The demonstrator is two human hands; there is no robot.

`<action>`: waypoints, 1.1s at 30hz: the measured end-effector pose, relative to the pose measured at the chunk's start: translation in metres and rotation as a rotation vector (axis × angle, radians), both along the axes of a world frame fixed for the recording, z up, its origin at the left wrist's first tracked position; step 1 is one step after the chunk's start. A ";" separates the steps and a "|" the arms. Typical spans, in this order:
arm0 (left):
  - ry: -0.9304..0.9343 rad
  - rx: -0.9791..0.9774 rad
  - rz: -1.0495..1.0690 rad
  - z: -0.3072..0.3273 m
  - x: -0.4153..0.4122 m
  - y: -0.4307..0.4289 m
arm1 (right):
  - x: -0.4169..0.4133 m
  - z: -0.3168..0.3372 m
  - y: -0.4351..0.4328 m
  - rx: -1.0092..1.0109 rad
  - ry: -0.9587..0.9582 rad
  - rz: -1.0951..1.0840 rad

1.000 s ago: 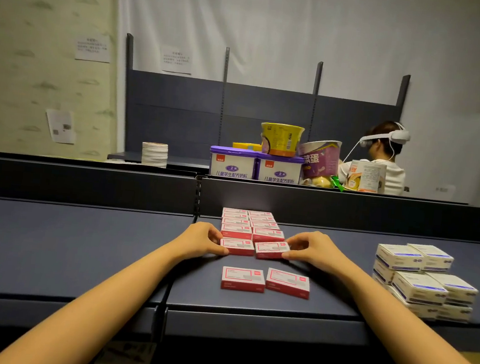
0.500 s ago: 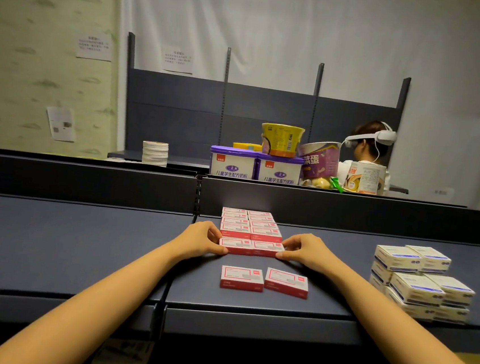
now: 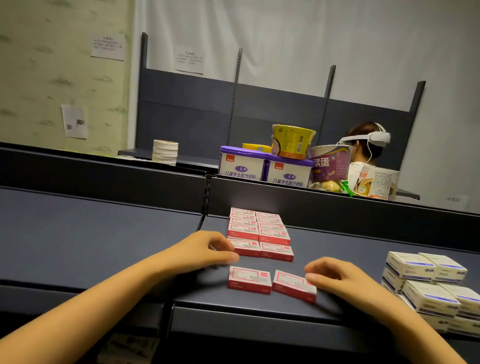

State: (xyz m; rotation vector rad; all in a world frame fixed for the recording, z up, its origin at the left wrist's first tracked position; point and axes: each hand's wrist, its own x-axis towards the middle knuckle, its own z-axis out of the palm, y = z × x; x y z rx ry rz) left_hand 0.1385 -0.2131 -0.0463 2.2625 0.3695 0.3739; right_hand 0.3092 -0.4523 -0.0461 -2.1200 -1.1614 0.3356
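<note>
the red-and-white boxes (image 3: 258,232) sit in two aligned columns, several rows deep, at the back of the shelf (image 3: 78,239). two units remain in front. the left loose box (image 3: 249,279) lies square and the right loose box (image 3: 293,285) lies skewed. the left hand (image 3: 210,253) hovers loosely curled, holding nothing. the right hand (image 3: 338,278) touches the right loose box with its thumb; a grip cannot be confirmed. estimate: mostly done, one row left.

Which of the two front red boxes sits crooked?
The right box, touched by the right hand: it lies skewed, while the left box sits square.
</note>
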 end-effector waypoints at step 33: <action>-0.098 0.196 0.149 -0.001 0.045 0.021 | -0.018 -0.019 -0.010 0.244 -0.136 -0.093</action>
